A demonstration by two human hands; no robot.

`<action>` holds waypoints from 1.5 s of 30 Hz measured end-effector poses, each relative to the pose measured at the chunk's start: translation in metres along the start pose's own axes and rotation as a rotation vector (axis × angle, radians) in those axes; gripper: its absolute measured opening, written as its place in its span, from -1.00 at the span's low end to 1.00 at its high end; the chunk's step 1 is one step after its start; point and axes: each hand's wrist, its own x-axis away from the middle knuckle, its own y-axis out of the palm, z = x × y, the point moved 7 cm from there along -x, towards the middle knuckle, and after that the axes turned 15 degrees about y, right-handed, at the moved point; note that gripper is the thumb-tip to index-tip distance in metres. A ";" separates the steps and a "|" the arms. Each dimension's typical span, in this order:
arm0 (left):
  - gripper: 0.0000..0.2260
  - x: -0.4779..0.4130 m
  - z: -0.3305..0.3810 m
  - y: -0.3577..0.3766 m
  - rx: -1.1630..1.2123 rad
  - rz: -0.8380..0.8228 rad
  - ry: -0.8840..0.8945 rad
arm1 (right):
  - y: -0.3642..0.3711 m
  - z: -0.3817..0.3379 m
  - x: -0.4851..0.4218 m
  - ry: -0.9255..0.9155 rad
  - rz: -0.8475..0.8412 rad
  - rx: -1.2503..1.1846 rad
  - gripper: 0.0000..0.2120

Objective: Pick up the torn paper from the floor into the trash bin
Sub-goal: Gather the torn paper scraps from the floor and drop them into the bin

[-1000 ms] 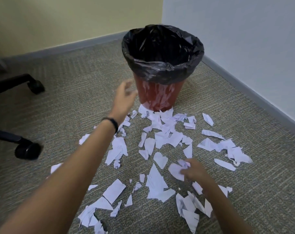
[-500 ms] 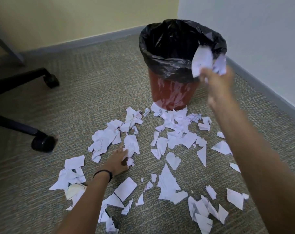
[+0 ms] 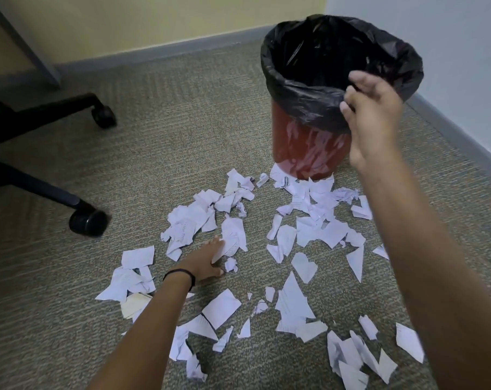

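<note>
Several torn white paper pieces lie scattered on the carpet in front of a red trash bin lined with a black bag. My right hand hovers at the bin's near right rim, fingers loosely spread, holding nothing. My left hand, with a black band on the wrist, is down on the floor, its fingers touching a paper piece in the left cluster.
A black office chair base with casters stands at the left. A grey desk leg is at the back left. Walls with grey skirting close the corner behind and to the right of the bin.
My right hand has let its paper go at the bin and is now empty. My left hand has stayed low on the floor, reaching onto a paper piece.
</note>
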 end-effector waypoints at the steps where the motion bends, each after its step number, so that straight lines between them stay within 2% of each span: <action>1: -0.25 0.000 0.000 -0.002 0.004 -0.010 0.001 | -0.005 0.011 0.004 -0.012 0.034 -0.056 -0.75; 3: -0.21 -0.001 -0.001 -0.005 0.006 -0.018 -0.003 | -0.013 0.045 0.012 0.014 0.064 -0.075 -0.72; 5: -0.16 -0.003 -0.004 -0.006 0.013 -0.021 0.000 | -0.013 0.091 0.013 0.095 0.012 0.086 -0.74; 7: -0.12 -0.004 -0.005 -0.005 0.002 -0.036 0.015 | -0.010 0.149 0.010 0.245 -0.159 0.433 -0.85; 8: -0.10 -0.004 -0.005 -0.004 -0.006 -0.041 0.024 | -0.008 0.179 0.014 0.331 -0.289 0.623 -0.83; 9: -0.09 -0.004 -0.005 -0.002 -0.011 -0.044 0.033 | -0.009 0.206 0.020 0.372 -0.421 0.813 -0.68; 11: -0.06 -0.004 -0.004 0.001 -0.016 -0.057 0.044 | -0.011 0.247 0.031 0.355 -0.612 1.128 -0.32; 13: -0.03 -0.003 -0.002 0.004 -0.022 -0.080 0.045 | -0.012 0.274 0.043 0.320 -0.703 1.431 -0.12; 15: 0.00 -0.003 -0.001 0.004 -0.021 -0.084 0.041 | -0.008 0.287 0.050 0.216 -0.729 1.719 -0.11; 17: 0.01 -0.003 0.001 0.003 -0.014 -0.085 0.040 | -0.003 0.284 0.050 0.104 -0.675 1.847 -0.18; 20: -0.04 -0.007 0.009 0.007 -0.052 -0.095 0.022 | 0.001 0.275 0.047 -0.027 -0.590 1.818 -0.34; 22: -0.12 -0.013 0.019 0.010 -0.106 -0.055 -0.003 | -0.003 0.274 0.044 0.003 -0.552 1.754 -0.48; 25: -0.28 -0.023 0.030 0.012 -0.219 0.008 -0.046 | -0.006 0.274 0.041 -0.003 -0.495 1.704 -0.83; 26: -0.32 -0.025 0.032 0.013 -0.272 0.011 -0.054 | -0.008 0.275 0.040 -0.011 -0.484 1.700 -0.86; 31: -0.40 -0.027 0.048 0.007 -0.542 0.020 -0.047 | -0.029 0.284 0.041 0.094 -0.499 1.611 -0.88; 33: -0.42 -0.029 0.056 0.005 -0.587 0.012 -0.036 | -0.041 0.288 0.044 0.157 -0.492 1.567 -0.86; 35: -0.42 -0.033 0.060 0.004 -0.592 0.031 -0.019 | -0.049 0.284 0.047 0.162 -0.437 1.498 -0.93; 38: -0.41 -0.034 0.058 0.004 -0.543 0.051 0.007 | -0.049 0.276 0.050 0.096 -0.347 1.477 -0.49; 40: -0.40 -0.032 0.055 0.003 -0.504 0.088 0.014 | -0.042 0.276 0.057 0.072 -0.347 1.483 -0.34; 43: -0.33 -0.031 0.053 0.001 -0.503 0.166 0.031 | -0.031 0.280 0.064 0.039 -0.410 1.480 -0.35; 45: -0.34 -0.032 0.052 0.001 -0.500 0.150 0.026 | -0.025 0.284 0.061 0.050 -0.430 1.490 -0.39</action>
